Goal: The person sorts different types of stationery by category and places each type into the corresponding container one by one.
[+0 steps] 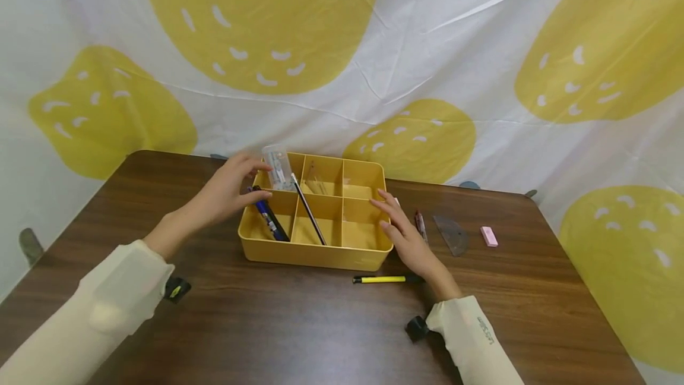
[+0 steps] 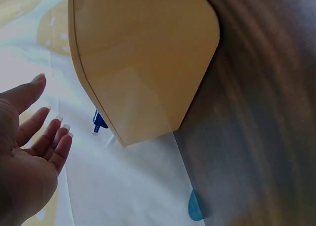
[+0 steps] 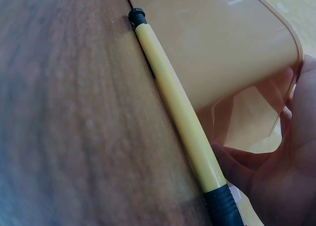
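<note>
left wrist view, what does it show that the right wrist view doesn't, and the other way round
Only the left wrist view: the left hand, one end of a dark blue pen and a teal teardrop-shaped print.

Only the right wrist view: the right hand and a yellow pen with black ends.

Both: the yellow plastic tray and brown wood-grain tabletop.

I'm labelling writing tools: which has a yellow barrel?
The black-ended pen lying in front of the box; writing tools inside are blue or dark; a reddish pen lies beside the protractor.
</note>
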Demonstrator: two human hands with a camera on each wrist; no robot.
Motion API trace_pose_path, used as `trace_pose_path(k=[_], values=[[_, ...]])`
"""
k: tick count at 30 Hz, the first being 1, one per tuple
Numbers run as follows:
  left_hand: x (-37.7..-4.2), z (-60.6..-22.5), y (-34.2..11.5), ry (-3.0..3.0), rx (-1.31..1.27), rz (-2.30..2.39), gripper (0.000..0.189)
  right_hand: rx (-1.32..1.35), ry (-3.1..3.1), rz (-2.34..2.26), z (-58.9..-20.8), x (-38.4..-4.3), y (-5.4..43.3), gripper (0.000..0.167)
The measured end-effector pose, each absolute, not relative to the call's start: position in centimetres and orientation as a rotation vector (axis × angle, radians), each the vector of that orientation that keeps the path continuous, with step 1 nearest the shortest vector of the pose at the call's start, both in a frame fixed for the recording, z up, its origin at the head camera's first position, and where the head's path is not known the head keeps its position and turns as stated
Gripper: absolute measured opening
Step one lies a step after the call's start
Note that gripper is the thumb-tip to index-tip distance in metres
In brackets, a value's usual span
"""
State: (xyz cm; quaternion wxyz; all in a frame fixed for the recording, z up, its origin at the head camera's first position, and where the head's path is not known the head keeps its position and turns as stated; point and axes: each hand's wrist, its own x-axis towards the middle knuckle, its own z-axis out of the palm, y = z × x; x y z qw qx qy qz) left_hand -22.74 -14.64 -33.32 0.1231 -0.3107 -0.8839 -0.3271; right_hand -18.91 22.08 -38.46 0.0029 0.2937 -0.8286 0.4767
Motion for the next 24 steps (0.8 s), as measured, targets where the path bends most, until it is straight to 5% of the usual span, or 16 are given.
trace_pose_path(k=[24], values=[[-17.7,-38.6,-16.4,-2.412,-0.834,-0.981,0.042,0.931,-2.602,1.508,-38.5,-19.1,22.4,0.043]])
